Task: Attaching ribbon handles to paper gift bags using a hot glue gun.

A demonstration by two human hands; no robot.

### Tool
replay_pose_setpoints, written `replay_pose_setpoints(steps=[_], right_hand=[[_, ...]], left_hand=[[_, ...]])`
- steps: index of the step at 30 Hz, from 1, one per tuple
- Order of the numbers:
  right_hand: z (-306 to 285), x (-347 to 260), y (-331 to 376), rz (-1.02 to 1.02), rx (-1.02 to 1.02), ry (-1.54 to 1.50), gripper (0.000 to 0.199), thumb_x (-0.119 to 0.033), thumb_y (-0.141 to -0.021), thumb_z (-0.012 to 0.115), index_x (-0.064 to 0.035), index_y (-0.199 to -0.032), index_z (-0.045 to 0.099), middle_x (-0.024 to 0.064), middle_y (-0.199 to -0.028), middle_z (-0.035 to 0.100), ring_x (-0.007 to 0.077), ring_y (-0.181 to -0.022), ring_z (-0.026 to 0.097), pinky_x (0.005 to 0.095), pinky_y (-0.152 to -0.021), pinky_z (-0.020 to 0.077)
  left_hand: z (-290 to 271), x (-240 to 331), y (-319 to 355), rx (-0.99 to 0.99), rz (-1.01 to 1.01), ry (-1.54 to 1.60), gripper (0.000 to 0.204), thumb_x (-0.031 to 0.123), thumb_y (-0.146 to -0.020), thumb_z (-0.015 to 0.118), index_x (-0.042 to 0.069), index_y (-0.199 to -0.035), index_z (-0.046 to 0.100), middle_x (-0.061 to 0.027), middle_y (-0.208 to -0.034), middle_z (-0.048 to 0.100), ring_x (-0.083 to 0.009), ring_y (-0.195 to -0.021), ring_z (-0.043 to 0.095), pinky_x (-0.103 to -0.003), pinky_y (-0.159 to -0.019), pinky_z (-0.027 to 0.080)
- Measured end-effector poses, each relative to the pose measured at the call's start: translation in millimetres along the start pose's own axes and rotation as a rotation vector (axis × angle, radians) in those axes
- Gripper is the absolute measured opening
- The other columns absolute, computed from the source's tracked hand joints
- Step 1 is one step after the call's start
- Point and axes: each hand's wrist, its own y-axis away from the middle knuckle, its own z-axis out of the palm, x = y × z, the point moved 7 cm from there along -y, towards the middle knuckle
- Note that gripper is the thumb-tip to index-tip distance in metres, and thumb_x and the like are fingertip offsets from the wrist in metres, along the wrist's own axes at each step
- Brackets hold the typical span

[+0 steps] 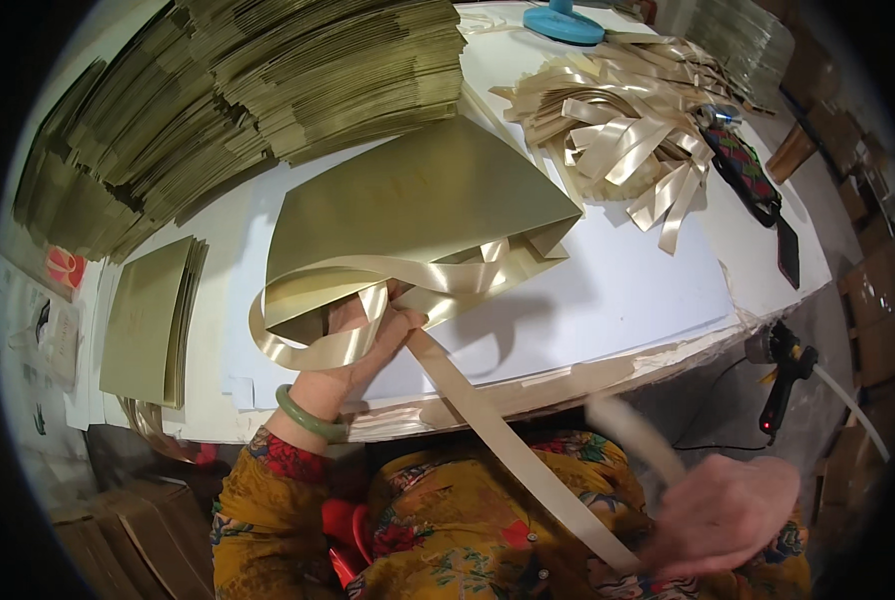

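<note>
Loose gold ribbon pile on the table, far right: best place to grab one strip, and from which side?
Grip a flat end that fans out at the near edge of the ribbon pile, probably coming from the person's side. There the strips lie single over the white table, while the middle is tangled. The left hand pins the gold bag; the right hand holds a ribbon.

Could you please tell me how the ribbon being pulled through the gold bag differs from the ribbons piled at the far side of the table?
The ribbon in hand is one long strip, pulled taut between the left hand and the right hand and looped at the gold bag. The piled ribbons are many short cut pieces, lying loose and curled, touched by neither hand. Both are flat, glossy and pale gold.
</note>
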Motion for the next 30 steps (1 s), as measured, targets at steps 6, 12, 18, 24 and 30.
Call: replay_pose_setpoints(steps=[6,12,18,24,30], right_hand=[[-19,-36,10,-0.169,-0.006,-0.096,0.013,-0.002,-0.085,0.067,0.0104,-0.086,0.064,0.0086,-0.058,0.052,0.021,-0.044,0.048,0.0355,-0.042,0.0313],[-25,-70,31,-0.319,0.015,-0.118,0.023,-0.004,-0.087,0.061,0.0186,-0.089,0.064,0.01,-0.058,0.058,0.0149,-0.042,0.048,0.0331,-0.039,0.0284],[-27,-70,73,-0.071,0.038,0.168,0.014,0.001,-0.092,0.057,0.0,-0.093,0.072,0.0005,-0.061,0.061,0.0068,-0.044,0.051,0.0223,-0.041,0.0312],[-27,-64,120,0.099,0.228,0.347,0.02,-0.03,-0.083,0.073,-0.0102,-0.085,0.075,-0.0019,-0.054,0.058,0.0142,-0.035,0.045,0.0249,-0.037,0.0263],[-53,-70,165,0.404,0.439,0.829,0.033,-0.036,-0.082,0.07,-0.0064,-0.095,0.064,0.0025,-0.063,0.048,0.0204,-0.059,0.049,0.031,-0.054,0.0357]], left_hand=[[-7,-22,9,-0.039,-0.159,0.286,0.034,0.016,-0.08,0.074,-0.002,-0.107,0.064,-0.0082,-0.098,0.067,-0.0159,-0.085,0.06,-0.029,-0.079,0.049],[-3,-6,2,-0.077,-0.252,0.304,0.042,0.021,-0.077,0.081,0.0,-0.11,0.065,-0.0053,-0.099,0.067,-0.0155,-0.088,0.059,-0.028,-0.084,0.047],[-6,-22,4,-0.034,-0.257,0.272,0.039,0.021,-0.077,0.08,0.001,-0.107,0.065,-0.0048,-0.097,0.066,-0.0157,-0.087,0.059,-0.03,-0.083,0.047],[-6,-16,4,0.005,-0.106,0.192,0.039,0.029,-0.082,0.075,0.005,-0.109,0.062,-0.0055,-0.1,0.064,-0.0192,-0.09,0.059,-0.034,-0.085,0.049],[-14,-13,3,-0.003,-0.088,0.24,0.032,0.021,-0.079,0.072,0.004,-0.105,0.064,-0.0071,-0.096,0.065,-0.0195,-0.089,0.06,-0.036,-0.083,0.05]])
